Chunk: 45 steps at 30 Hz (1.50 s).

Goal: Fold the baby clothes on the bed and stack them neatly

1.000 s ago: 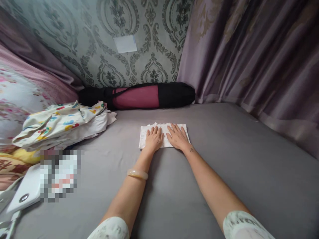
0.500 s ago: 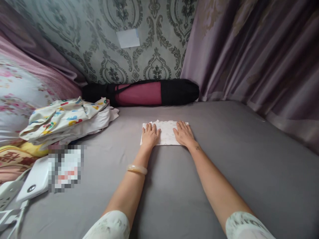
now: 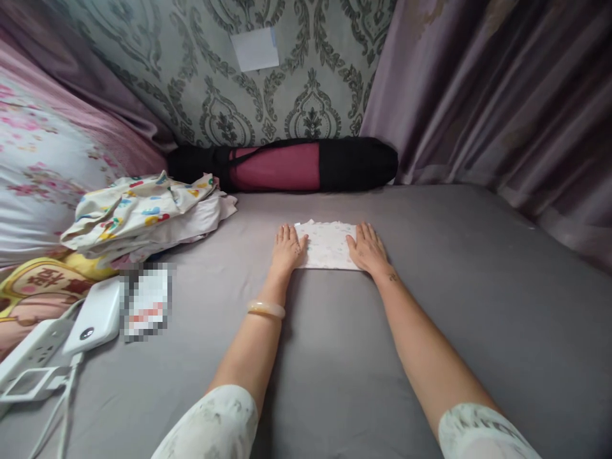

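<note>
A white cloth with a faint small print (image 3: 327, 245) lies folded into a flat rectangle on the grey bed sheet (image 3: 329, 344). My left hand (image 3: 287, 247) rests flat along its left edge, fingers stretched forward. On the opposite edge lies my right hand (image 3: 368, 247), also flat, with the thumb turned inward over the fabric. Both palms face down, and neither hand grips the cloth. The cloth's far edge looks slightly ruffled. A pale bangle (image 3: 266, 310) circles my left forearm.
At the left is a pile of printed clothes (image 3: 143, 213) beside a floral pillow (image 3: 33, 172). Nearer lie a white power bank (image 3: 95, 319), a power strip (image 3: 41, 350) and cables. A black and maroon long bag (image 3: 277, 167) lies along the wall. Curtains (image 3: 454, 95) hang at the right.
My hands have shifted outward from the cloth's top to its side edges, uncovering more of its middle. The view has tilted and moved a little, so the surroundings sit differently.
</note>
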Tool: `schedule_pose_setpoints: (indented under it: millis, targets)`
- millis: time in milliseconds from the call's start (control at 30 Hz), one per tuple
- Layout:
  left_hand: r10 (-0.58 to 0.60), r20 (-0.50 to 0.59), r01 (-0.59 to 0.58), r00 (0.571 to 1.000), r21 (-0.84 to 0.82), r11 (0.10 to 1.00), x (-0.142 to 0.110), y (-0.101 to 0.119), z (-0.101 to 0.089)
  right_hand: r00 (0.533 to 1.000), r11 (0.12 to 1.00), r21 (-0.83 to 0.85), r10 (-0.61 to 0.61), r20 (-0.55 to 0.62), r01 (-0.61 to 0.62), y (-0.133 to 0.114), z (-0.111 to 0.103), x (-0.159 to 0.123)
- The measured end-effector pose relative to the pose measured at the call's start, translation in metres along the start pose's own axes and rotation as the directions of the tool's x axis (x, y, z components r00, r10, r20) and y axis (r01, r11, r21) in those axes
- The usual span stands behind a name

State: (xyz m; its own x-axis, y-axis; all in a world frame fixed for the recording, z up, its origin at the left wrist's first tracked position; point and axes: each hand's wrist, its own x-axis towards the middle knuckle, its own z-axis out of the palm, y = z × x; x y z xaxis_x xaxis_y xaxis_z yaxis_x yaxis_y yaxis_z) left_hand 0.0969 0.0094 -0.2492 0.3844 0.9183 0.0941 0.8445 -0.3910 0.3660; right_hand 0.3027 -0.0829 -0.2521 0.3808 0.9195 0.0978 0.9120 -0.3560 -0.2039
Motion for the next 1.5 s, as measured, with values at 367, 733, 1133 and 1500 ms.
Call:
schedule_pose_setpoints:
  millis: [367,733,1133,1500]
  targets:
    - [0.079,-0.008,-0.078,0.997,0.076,0.994,-0.001,0.007,-0.011,1.0,1.0,-0.017,-0.008,-0.012,0.008,-0.011,-0.019,-0.004]
    - [0.233,0.115,-0.255,0.966,0.247,0.935,-0.012,0.026,0.003,0.993,0.99,-0.076,-0.116,0.031,0.118,-0.048,-0.011,-0.018]
    - [0.235,0.217,-0.287,0.947,0.252,0.924,-0.004,0.028,-0.005,0.986,0.992,-0.069,-0.093,0.137,0.104,-0.047,-0.015,-0.01]
    - [0.244,0.296,-0.26,0.923,0.014,0.966,0.062,0.004,-0.048,0.96,0.981,0.03,-0.193,0.202,0.191,-0.003,-0.04,0.038]
